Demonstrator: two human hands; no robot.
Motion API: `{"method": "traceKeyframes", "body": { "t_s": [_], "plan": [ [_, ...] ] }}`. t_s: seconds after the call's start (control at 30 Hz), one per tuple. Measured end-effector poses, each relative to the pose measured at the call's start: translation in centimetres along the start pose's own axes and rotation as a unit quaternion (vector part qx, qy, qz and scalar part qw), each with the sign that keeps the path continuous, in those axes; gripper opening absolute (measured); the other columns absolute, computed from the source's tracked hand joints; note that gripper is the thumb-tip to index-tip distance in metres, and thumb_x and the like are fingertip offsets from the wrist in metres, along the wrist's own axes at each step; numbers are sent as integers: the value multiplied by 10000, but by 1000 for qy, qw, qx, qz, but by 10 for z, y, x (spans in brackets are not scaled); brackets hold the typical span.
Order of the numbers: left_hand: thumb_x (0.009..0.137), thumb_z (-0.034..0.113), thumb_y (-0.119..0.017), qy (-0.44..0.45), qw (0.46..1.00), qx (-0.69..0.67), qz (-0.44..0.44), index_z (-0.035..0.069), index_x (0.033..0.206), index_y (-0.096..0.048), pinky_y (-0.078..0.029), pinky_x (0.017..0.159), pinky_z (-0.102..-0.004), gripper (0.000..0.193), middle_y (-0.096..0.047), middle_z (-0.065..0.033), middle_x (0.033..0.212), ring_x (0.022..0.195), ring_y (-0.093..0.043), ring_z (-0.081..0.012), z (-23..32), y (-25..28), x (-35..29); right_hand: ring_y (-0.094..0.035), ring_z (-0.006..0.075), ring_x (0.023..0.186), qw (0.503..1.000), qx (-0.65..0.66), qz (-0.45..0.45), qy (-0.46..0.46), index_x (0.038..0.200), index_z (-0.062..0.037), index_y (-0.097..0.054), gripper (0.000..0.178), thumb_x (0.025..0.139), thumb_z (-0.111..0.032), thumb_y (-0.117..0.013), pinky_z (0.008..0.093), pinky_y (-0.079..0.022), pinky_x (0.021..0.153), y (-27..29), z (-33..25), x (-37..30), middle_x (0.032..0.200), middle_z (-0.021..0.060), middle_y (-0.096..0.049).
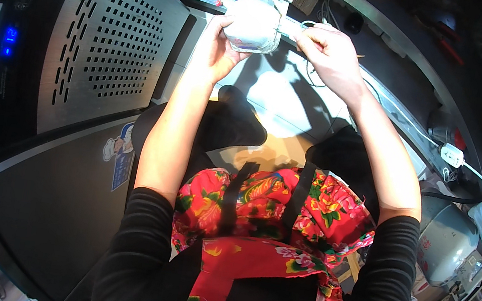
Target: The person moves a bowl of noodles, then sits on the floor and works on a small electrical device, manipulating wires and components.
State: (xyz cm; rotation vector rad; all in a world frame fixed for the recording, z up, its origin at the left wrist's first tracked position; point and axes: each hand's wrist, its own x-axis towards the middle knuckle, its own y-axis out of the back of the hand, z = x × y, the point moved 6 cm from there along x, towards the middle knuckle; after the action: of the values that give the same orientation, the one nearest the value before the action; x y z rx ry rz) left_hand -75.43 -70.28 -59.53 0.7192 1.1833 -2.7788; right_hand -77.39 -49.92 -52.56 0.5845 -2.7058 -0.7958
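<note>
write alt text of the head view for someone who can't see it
A person's left hand holds a rounded white housing, while the right hand, fingers bunched, is at its right side. Below is a red floral apron; at left, a perforated metal panel.

Pale tiled floor is stretching below you, partly glaring, partly shaded. Up to your right, dark shelf is carrying a slim red item; rest is reading too dim to tell.

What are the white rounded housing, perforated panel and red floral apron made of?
White rounded housing: possibly plastic, its surface looking smooth, though glare hides detail. Perforated panel: likely satin metal, from its silvery sheen. Red floral apron: probably matte fabric; soft folds.
</note>
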Motion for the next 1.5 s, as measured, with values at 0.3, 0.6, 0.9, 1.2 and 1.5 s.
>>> {"method": "traceKeyframes", "body": {
  "t_s": [0.3, 0.6, 0.9, 1.2, 1.5],
  "plan": [
    [838, 301, -646, -19, 999, 14, 30, 46, 1228, -511, -506, 894, -419, 485, -575, -127, 1202, 1107, -574, -250, 2, 4, 0, -539, 165, 633, 998, -50, -24, 3, 730, -16, -628, 336, 942, -266, -552, 321, -428, 598, 5, -3, 0, 680, 63, -541],
    [820, 309, -669, -32, 998, 37, 30, 28, 1231, -503, -499, 903, -405, 525, -556, -129, 1208, 1098, -557, -255, 4, 1, -2, -612, 210, 737, 998, -57, 13, 38, 951, -33, -706, 251, 945, -242, -567, 323, -485, 671, 8, -10, -1, 793, 94, -629],
    [810, 322, -675, -37, 997, 48, 47, 6, 1244, -497, -522, 857, -380, 566, -548, -140, 1209, 1095, -550, -258, 3, 3, -3, -630, 244, 771, 985, -145, 20, 86, 933, -28, -706, 260, 945, -241, -558, 343, -503, 721, 10, -16, -2, 805, 99, -646],
    [830, 313, -662, -26, 997, 58, 37, 41, 1207, -510, -511, 881, -398, 490, -544, -131, 1213, 1105, -548, -256, 1, 2, -3, -634, 255, 773, 985, -148, 12, 86, 942, -29, -709, 254, 946, -232, -557, 345, -509, 728, 9, -11, -3, 785, 107, -652],
    [863, 240, -595, -99, 978, 182, 11, 61, 1310, -500, -527, 784, -310, 491, -579, -76, 1131, 1023, -574, -149, 8, -11, -7, -605, 248, 679, 973, -187, 41, 132, 951, -23, -705, 170, 885, -170, -652, 333, -492, 633, -1, -11, -11, 741, 97, -621]
  ]
}}
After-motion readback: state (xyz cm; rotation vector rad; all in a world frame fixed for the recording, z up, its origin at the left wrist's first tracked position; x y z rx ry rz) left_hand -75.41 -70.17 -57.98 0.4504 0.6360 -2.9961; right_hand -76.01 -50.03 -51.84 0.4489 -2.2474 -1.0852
